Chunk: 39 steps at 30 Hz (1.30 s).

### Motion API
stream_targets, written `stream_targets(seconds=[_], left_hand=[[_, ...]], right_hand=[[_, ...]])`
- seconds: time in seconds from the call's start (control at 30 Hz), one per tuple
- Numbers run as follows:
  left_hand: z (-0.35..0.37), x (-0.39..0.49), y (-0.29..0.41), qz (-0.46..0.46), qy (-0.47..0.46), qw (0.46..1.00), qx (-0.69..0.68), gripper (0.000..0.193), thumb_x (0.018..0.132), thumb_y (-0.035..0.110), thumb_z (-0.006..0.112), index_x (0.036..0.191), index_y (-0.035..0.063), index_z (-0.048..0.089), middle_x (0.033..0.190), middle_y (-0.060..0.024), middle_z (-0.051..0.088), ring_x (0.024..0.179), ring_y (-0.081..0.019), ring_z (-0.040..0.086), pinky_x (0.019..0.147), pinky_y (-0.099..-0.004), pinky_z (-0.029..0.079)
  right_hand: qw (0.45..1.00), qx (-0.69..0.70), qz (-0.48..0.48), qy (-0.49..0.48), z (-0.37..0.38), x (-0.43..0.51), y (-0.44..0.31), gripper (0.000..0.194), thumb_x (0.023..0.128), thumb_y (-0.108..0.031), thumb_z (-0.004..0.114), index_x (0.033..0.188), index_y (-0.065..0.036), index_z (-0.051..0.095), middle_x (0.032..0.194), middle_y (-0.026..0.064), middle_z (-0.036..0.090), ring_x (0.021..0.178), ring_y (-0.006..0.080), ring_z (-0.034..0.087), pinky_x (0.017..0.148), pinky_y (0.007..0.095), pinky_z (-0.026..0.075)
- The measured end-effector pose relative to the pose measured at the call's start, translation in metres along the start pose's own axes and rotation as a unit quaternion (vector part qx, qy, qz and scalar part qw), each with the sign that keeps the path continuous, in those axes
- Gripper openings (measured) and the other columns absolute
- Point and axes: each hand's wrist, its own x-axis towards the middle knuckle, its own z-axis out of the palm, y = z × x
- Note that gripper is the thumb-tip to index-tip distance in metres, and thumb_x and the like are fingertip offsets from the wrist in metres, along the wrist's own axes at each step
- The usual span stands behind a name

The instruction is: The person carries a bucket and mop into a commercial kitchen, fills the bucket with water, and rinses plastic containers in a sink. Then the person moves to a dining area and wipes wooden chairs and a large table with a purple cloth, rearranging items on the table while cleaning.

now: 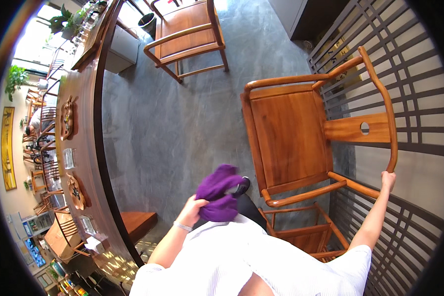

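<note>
My left hand (192, 211) grips a bunched purple cloth (219, 198) in front of my white shirt. Out to the right, my right hand (389, 181) is closed around the curved top rail of a wooden armchair (290, 138). The chair has a broad flat seat, rounded armrests and a back splat (357, 127) with a round hole. Its seat faces up towards me, and its back is beside the lattice wall. Part of the cloth hangs loose beyond my fingers.
A long wooden table (83, 148) runs along the left, bearing carved trays (67, 118) and glass items. Another wooden armchair (187, 33) stands ahead; a third chair (303, 236) is at my right side. A dark lattice screen (410, 74) lines the right wall. A person (40, 118) bends in the background.
</note>
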Motion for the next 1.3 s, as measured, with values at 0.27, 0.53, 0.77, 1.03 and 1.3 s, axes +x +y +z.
stream_targets(seconds=[0.27,0.53,0.77,1.03,1.3], left_hand=[[-0.120,0.020,0.063,0.130,0.168,0.971,-0.107,0.030,0.075,0.004,0.053,0.105,-0.0006,0.054,0.095,-0.0113,0.061,0.083,-0.0228,0.061,0.076,-0.0356,0.051],[-0.160,0.083,0.223,0.203,0.239,0.947,-0.064,0.024,0.077,0.005,0.057,0.101,0.0013,0.056,0.095,-0.0067,0.059,0.087,-0.0184,0.058,0.079,-0.0300,0.047],[-0.102,0.133,0.471,0.464,0.165,0.862,0.119,0.030,0.079,0.005,0.058,0.109,-0.0016,0.055,0.097,-0.0040,0.060,0.084,-0.0145,0.057,0.077,-0.0273,0.044],[-0.023,0.258,0.667,0.554,0.311,0.553,0.538,0.065,0.075,0.027,0.065,0.130,0.0030,0.040,0.121,-0.0221,0.050,0.108,-0.0342,0.051,0.086,-0.0377,0.045],[-0.104,0.386,0.689,0.293,0.269,0.735,0.550,0.072,0.081,0.035,0.061,0.134,-0.0027,0.031,0.136,-0.0267,0.032,0.127,-0.0365,0.032,0.102,-0.0373,0.032]], right_hand=[[0.972,-0.143,0.098,0.160,0.000,-0.062,-0.044,0.049,0.076,-0.020,0.052,0.123,-0.012,0.042,0.124,0.0157,0.046,0.115,0.0352,0.044,0.093,0.0451,0.038],[0.983,0.077,-0.145,0.087,0.103,-0.207,-0.158,0.067,0.069,-0.007,0.065,0.130,-0.009,0.035,0.128,0.0190,0.031,0.118,0.0361,0.035,0.100,0.0417,0.032],[0.944,0.201,-0.261,-0.024,0.093,-0.238,-0.354,0.056,0.075,-0.010,0.065,0.126,-0.011,0.042,0.122,0.0133,0.036,0.086,0.0206,0.051,0.078,0.0326,0.046],[0.834,0.346,-0.426,-0.065,0.009,-0.266,-0.667,0.042,0.087,-0.011,0.056,0.127,-0.006,0.043,0.122,0.0101,0.039,0.097,0.0189,0.050,0.078,0.0291,0.046],[0.828,0.279,-0.419,-0.246,0.022,-0.290,-0.908,0.070,0.085,-0.041,0.058,0.134,0.001,0.031,0.127,0.0186,0.041,0.114,0.0265,0.046,0.090,0.0356,0.041]])
